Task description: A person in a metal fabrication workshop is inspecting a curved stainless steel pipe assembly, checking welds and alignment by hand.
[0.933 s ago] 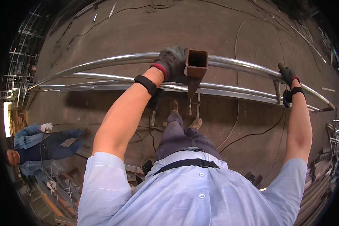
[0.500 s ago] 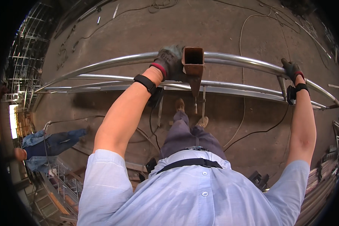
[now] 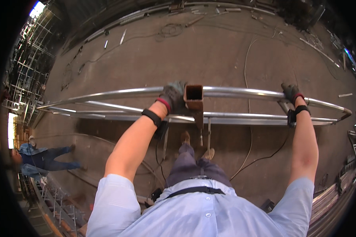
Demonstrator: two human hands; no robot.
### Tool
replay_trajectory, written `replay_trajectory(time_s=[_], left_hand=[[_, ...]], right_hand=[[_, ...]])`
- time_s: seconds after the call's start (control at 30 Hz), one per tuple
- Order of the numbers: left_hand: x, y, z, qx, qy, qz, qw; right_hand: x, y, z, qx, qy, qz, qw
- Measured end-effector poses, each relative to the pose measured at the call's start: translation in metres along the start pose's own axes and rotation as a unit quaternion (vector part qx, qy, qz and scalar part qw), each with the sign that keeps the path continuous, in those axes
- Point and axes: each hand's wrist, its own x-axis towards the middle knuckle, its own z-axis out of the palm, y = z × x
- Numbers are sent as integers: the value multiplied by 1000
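Note:
A long shiny metal pipe (image 3: pixel 247 92) runs across in front of me as the top rail of a pipe frame. My left hand (image 3: pixel 173 96), in a grey glove with a red cuff, is closed round this rail, right beside a rusty square tube (image 3: pixel 196 106). That tube's hollow end points up at me; whether my fingers also touch it is hidden. Farther right, my right hand (image 3: pixel 291 93), gloved the same way, is wrapped over the rail close to a short brace. Lower rails (image 3: pixel 241 115) run beneath it.
A co-worker (image 3: pixel 43 156) in blue stands at the far left, near a hose. Cables (image 3: pixel 246 67) lie over the brown floor (image 3: pixel 146 63). Metal racks (image 3: pixel 29 59) rise at the left, and stacked bars (image 3: pixel 332 197) lie at the lower right.
The view has tipped up, so the frame and both hands sit lower in it and more far floor shows. Both hands keep their places on the rail. The co-worker's legs have moved apart.

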Motion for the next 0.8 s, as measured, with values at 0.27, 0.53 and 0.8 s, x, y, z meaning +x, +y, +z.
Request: replay_trajectory(time_s=[0.27,0.53,0.8], left_hand=[[-5,-2,-6,9,-18,-46,999],[-3,-7,5,23,-17,-40,999],[-2,-2,-5,36,-35,-20,999]], right_hand=[[-53,-56,-52,156,-34,91,983],[-77,-74,-73,100,-50,91,990],[-65,-67,-56,81,0,67,995]])
